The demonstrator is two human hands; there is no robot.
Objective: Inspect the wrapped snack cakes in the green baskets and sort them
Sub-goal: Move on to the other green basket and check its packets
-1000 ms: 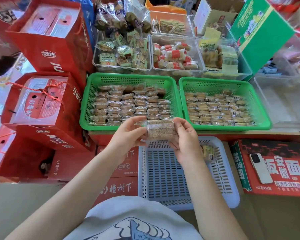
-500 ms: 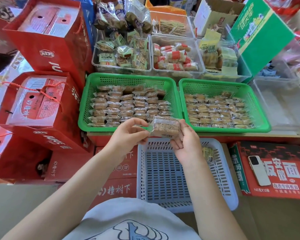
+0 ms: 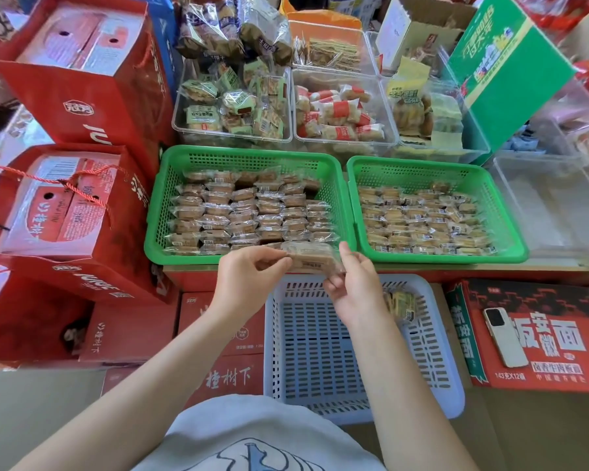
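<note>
A crowded shop stall of red gift boxes (image 3: 65,205) and snack bins surrounds a pale slotted basket (image 3: 320,351) nearest the person, with one small wrapped packet (image 3: 400,304) lying by its right wall and a white phone (image 3: 505,336) on a red carton (image 3: 538,334) beside it. Just above that basket's far rim, the left hand (image 3: 249,277) pinches one end of a clear-wrapped snack cake (image 3: 310,258) while the right hand (image 3: 354,283) grips the other end, fingers curled on the wrapper. Beyond, two green baskets sit side by side, the left green basket (image 3: 157,215) and right green basket (image 3: 504,212) both filled with rows of wrapped cakes, clear tubs (image 3: 232,107) of other snacks behind.
</note>
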